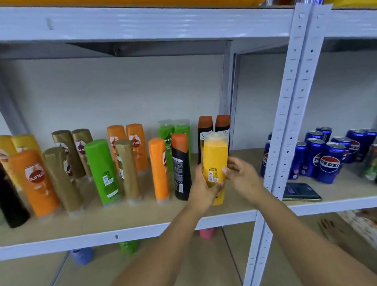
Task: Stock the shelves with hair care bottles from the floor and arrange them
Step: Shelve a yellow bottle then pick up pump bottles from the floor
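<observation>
I hold a yellow hair care bottle (215,161) upright over the right end of the wooden shelf (237,208), its barcode side facing me. My left hand (204,187) grips its lower body from the left. My right hand (241,175) pinches its right side with thumb and fingers. Behind it stand two black bottles with orange caps (205,128). To the left, rows of orange (159,170), green (102,171), gold (128,170), yellow and black bottles (181,167) fill the same shelf.
A perforated white upright post (291,115) stands just right of my hands. Beyond it are several blue Pepsi cans (328,164), green cans and a dark flat box (300,192). Pink, green and blue bottles (82,255) sit on the shelf below.
</observation>
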